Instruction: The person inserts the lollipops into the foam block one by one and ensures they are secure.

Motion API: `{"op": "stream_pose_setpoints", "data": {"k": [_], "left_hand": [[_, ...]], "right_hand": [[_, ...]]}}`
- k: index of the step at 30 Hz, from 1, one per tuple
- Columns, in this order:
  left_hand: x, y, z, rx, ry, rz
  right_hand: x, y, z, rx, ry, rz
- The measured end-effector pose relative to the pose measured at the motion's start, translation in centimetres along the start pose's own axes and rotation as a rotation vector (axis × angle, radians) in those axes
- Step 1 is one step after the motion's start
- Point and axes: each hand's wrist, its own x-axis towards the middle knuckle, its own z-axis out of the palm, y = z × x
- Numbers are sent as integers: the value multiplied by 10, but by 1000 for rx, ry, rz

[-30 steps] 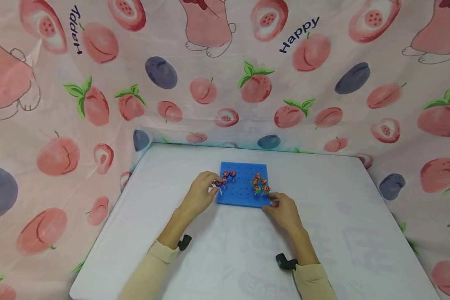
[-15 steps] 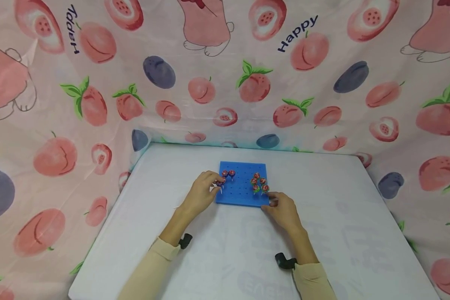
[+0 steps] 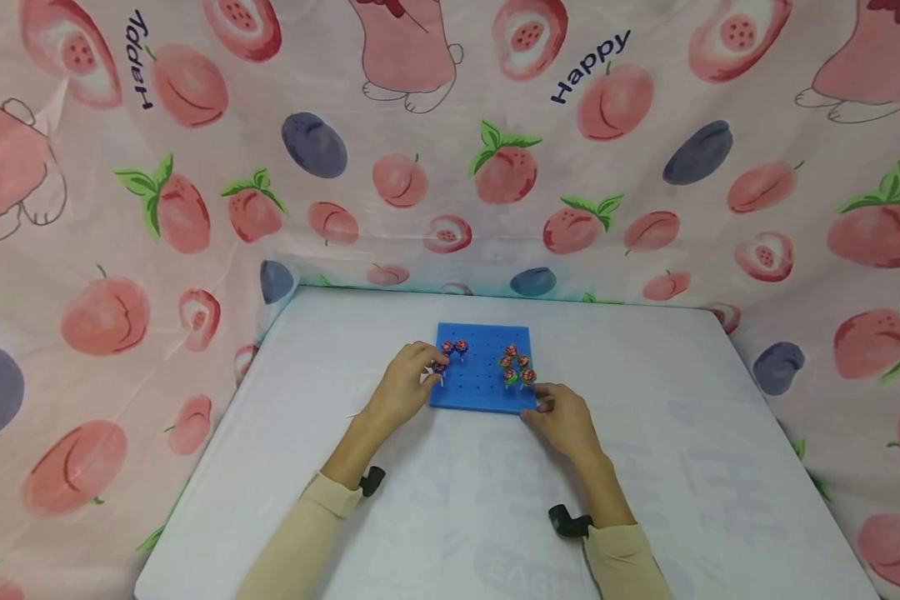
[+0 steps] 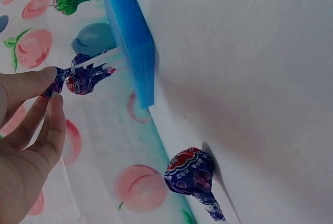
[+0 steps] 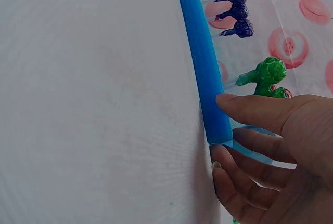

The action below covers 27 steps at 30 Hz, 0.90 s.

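Note:
A blue board (image 3: 482, 398) with rows of small holes lies on the table. My left hand (image 3: 399, 387) is at its left side, thumb and fingertips pinching the wrapped head of a purple lollipop (image 4: 60, 77) whose stick reaches the board. Other purple lollipops (image 3: 461, 346) stand upright close by. Toward the right side stands a cluster of green-and-red lollipops (image 3: 523, 361). My right hand (image 3: 566, 421) holds the board's near right corner, thumb on the front edge and fingers around the right side. Another purple lollipop (image 4: 190, 172) lies loose on the table near my left wrist, mostly hidden in the head view.
The white-covered table (image 3: 450, 517) extends around the board on all sides. A fruit-printed cloth (image 3: 420, 192) hangs behind and at both sides. Black wrist cameras (image 3: 568, 522) sit at both sleeves.
The head view has shifted slightly, so everything drifts a little left. Both hands keep their places on the lollipop and the board, with no other clear movement.

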Motion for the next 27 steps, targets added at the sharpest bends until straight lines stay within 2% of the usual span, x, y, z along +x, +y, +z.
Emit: {"op": "stream_pose_setpoints", "data": {"k": [16, 27], "left_hand": [[0, -7, 6, 42, -8, 57], [1, -9, 10, 51, -44, 42]], "right_hand": [[1, 2, 2, -1, -13, 6], [2, 1, 3, -6, -9, 17]]}}
